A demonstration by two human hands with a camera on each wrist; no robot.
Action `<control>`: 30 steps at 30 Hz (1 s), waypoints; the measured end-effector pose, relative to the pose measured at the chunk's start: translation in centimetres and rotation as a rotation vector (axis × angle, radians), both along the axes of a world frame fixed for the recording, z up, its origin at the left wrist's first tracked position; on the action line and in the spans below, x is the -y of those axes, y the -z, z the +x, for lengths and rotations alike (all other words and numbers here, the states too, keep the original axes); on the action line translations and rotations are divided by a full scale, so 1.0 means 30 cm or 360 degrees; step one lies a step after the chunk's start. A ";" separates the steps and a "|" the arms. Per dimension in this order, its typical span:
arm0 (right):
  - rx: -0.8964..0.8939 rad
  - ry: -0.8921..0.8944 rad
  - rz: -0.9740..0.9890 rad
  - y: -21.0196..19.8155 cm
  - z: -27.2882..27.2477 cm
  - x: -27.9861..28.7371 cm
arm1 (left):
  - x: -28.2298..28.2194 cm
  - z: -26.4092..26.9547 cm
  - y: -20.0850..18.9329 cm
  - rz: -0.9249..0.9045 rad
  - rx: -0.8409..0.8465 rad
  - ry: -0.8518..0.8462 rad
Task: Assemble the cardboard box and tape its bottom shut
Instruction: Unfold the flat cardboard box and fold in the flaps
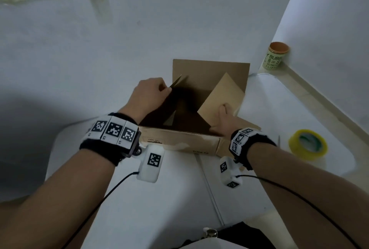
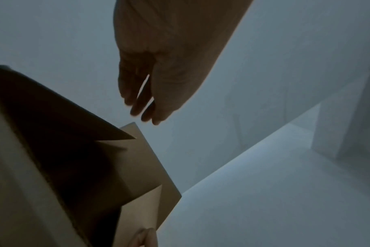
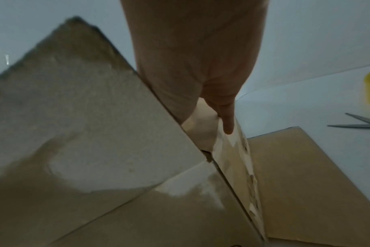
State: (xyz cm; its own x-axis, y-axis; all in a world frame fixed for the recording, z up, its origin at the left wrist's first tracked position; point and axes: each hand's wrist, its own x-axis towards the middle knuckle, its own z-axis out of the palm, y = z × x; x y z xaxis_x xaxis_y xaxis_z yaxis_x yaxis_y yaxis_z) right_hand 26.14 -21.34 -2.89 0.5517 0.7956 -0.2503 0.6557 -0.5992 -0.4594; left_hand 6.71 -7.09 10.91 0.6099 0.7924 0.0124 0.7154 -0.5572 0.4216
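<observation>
A brown cardboard box [image 1: 179, 142] stands on the white table [image 1: 139, 198] with its opening up and its flaps raised. My left hand [image 1: 151, 93] is at the upper edge of the left flap [image 1: 176, 83]. In the left wrist view its fingers [image 2: 142, 103] lie nearly straight just above the flap tips [image 2: 137, 150], with no cardboard between them. My right hand [image 1: 223, 117] grips the right flap [image 1: 221, 93], with the thumb on its inner face. Its fingers [image 3: 228, 123] lie along the outer side. The far flap [image 1: 209, 69] stands up behind.
A yellow tape roll [image 1: 308, 144] lies on the table to the right of the box. Scissors [image 3: 361, 123] lie near it in the right wrist view. A small can with an orange lid [image 1: 276, 57] stands on the ledge by the right wall. A white wall rises behind the table.
</observation>
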 end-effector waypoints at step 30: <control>-0.0223 -0.0517 -0.0607 -0.077 -0.040 0.156 | -0.022 -0.081 0.176 -0.0280 -0.0189 -0.0369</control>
State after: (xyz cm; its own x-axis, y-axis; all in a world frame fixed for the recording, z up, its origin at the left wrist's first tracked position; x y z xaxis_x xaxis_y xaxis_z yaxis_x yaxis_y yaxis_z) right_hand 24.93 -26.03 -0.58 0.2317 0.7583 -0.6094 0.7837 -0.5166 -0.3448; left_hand 4.28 -6.43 5.63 0.4019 0.8941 -0.1977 0.8647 -0.2996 0.4032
